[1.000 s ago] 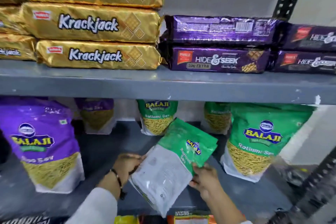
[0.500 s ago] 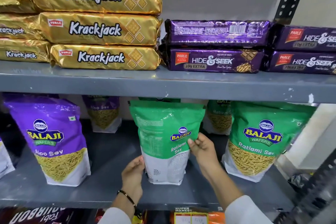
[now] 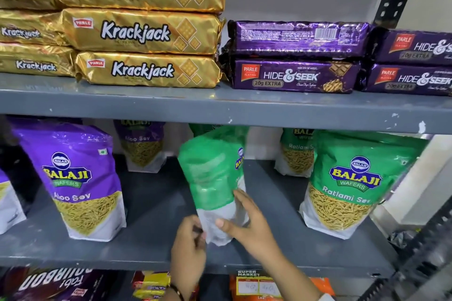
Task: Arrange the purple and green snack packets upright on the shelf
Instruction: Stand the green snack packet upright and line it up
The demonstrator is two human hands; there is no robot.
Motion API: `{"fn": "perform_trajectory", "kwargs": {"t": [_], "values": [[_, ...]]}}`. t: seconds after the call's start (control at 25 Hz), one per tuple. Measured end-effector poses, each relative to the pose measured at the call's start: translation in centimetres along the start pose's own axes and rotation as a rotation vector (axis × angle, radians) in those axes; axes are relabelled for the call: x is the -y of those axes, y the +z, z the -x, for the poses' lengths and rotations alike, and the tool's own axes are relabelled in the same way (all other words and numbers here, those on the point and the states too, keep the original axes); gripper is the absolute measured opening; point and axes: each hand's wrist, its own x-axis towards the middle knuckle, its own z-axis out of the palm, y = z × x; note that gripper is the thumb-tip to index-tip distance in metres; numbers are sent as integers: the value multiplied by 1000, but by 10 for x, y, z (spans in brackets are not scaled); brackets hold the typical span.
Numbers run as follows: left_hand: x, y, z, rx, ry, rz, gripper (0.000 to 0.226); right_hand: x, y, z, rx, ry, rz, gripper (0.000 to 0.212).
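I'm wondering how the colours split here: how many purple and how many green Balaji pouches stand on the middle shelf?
Purple pouches: 3, one cut off at the left edge.
Green pouches: 4, one held, one half hidden behind it.
Total: 7

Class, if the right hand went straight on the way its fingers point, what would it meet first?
The middle green packet: the right hand points up-left, and its thumb and fingers seem to be holding that packet's lower part.

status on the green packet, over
Left hand pinches green packet low, right hand grips its side. Packet upright on shelf. Nothing blocking.
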Motion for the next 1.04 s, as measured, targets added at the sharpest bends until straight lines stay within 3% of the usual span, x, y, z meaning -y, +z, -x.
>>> {"fn": "perform_trajectory", "kwargs": {"t": [0.08, 0.16, 0.2, 0.28, 0.4, 0.44, 0.52, 0.6, 0.72, 0.88, 0.96, 1.04], "values": [[-8, 13, 19, 158, 164, -153, 39, -1, 3, -5, -42, 29, 120, 105], [-13, 28, 26, 302, 347, -275, 45, 1, 4, -9, -149, 49, 132, 102], [-14, 30, 24, 311, 359, -231, 47, 0, 2, -13, -193, 41, 48, 93], [-16, 21, 8, 209, 151, 68, 44, -5, -8, -22, -207, 17, -156, 67], [-8, -12, -36, -95, -128, 410, 39, -16, -34, -34, -92, 99, -444, 38], [-5, -22, -50, -73, -158, 444, 41, -19, -41, -39, -53, 147, -504, 31], [-1, -29, -72, 142, -187, 469, 48, -21, -51, -49, -19, 206, -540, 20], [3, -25, -79, 234, -208, 529, 40, -22, -49, -57, -14, 213, -532, 22], [12, -18, -74, 129, -201, 524, 17, -23, -44, -59, -31, 209, -522, 23], [3, -19, -64, 59, -195, 553, 23, -18, -43, -54, -52, 193, -472, 21], [-16, -22, -49, -159, -102, 562, 44, -10, -54, -45, -142, 112, -401, 26], [-50, -13, -25, -356, -2, 468, 44, -2, -83, -30, -300, -17, -370, 26]]}}
